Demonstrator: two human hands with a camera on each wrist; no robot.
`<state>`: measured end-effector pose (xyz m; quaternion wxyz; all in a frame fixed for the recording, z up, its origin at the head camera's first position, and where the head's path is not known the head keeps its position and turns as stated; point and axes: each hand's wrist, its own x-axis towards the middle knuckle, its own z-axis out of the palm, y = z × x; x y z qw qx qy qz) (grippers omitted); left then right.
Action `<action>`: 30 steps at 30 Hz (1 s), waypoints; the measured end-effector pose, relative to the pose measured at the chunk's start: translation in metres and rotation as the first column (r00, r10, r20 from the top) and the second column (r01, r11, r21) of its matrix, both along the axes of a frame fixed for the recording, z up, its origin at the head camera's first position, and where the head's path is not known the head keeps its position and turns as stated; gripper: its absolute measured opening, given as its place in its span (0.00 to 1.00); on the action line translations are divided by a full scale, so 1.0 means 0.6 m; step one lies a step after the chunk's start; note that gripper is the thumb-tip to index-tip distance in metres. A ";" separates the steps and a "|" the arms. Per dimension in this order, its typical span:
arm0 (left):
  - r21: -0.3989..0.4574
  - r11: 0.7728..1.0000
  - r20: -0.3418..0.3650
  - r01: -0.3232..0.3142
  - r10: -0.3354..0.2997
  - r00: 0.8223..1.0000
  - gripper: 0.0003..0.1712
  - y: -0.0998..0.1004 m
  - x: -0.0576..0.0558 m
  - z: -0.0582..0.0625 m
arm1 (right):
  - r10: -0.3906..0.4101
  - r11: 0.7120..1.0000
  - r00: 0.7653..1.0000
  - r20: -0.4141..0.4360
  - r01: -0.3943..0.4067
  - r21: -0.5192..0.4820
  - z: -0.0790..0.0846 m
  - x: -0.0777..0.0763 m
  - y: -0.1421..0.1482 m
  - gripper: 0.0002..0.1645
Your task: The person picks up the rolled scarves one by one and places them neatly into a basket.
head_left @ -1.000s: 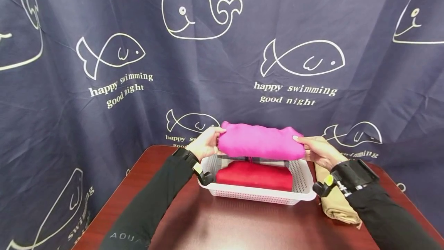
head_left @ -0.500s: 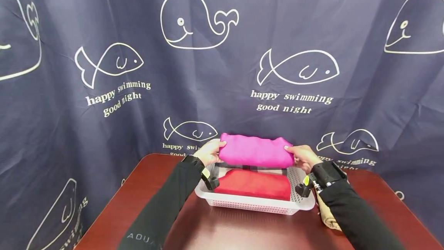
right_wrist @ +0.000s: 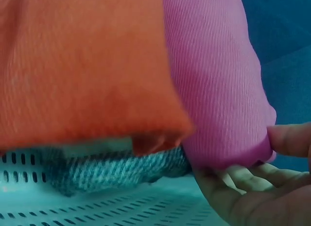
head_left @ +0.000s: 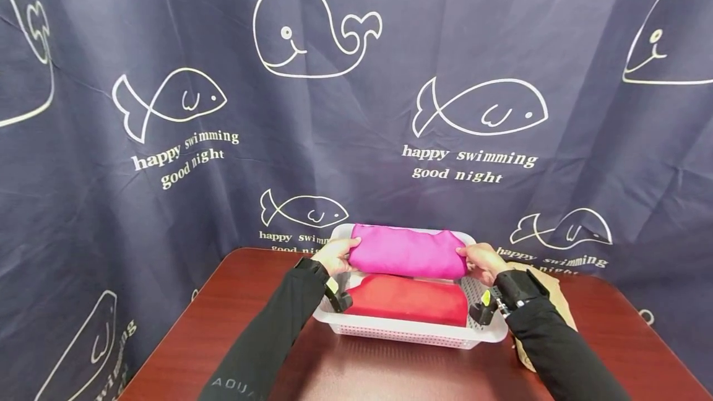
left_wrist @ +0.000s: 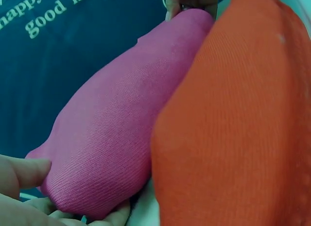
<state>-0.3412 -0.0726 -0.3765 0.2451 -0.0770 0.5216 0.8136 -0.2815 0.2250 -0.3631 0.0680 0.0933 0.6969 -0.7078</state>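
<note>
A rolled pink knit cloth lies across the back part of a white perforated basket. My left hand grips its left end, the thumb on top and fingers underneath. At the other end my right hand holds it the same way, with fingers under the roll in the right wrist view. In front of the pink roll sits a folded red cloth, which looks orange in the wrist views. A dark and light patterned cloth shows beneath the red one in the right wrist view.
The basket stands on a reddish-brown table. A beige rolled cloth lies to its right, partly hidden by my right forearm. Behind the table hangs a dark blue curtain with white fish and whale drawings.
Both hands have lowered the pink roll from above the basket's back into it, behind the red cloth. The basket's back rim now shows, and the patterned cloth is mostly covered in the head view.
</note>
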 end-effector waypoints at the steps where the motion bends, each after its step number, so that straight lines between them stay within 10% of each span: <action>1: 0.014 1.000 0.010 -0.006 0.006 1.000 0.27 -0.001 0.000 -0.002 | 0.012 1.000 1.000 -0.001 -0.012 0.014 0.000 0.001 -0.001 0.16; 8: 0.051 0.999 0.036 0.007 -0.009 0.999 0.27 -0.001 0.001 -0.005 | 0.026 0.995 1.000 -0.007 -0.025 0.092 0.005 0.004 -0.007 0.08; 17: -0.117 0.992 -0.016 -0.051 0.050 0.999 0.26 0.001 0.011 -0.017 | 0.005 0.976 1.000 -0.018 -0.001 0.217 0.004 0.013 -0.020 0.11; 23: -0.217 0.975 -0.143 0.049 -0.082 0.986 0.25 -0.035 -0.071 -0.103 | 0.126 0.988 0.992 0.004 -0.126 0.093 0.012 0.022 0.001 0.15; 26: -0.234 0.969 -0.189 0.076 -0.122 0.974 0.22 -0.065 -0.093 -0.109 | 0.163 0.981 0.987 -0.006 -0.162 0.105 0.026 0.029 0.020 0.13; 30: -0.252 0.966 -0.250 0.059 -0.124 0.960 0.19 -0.096 -0.062 -0.052 | 0.166 0.971 0.986 -0.024 -0.159 0.177 0.054 0.042 0.054 0.26</action>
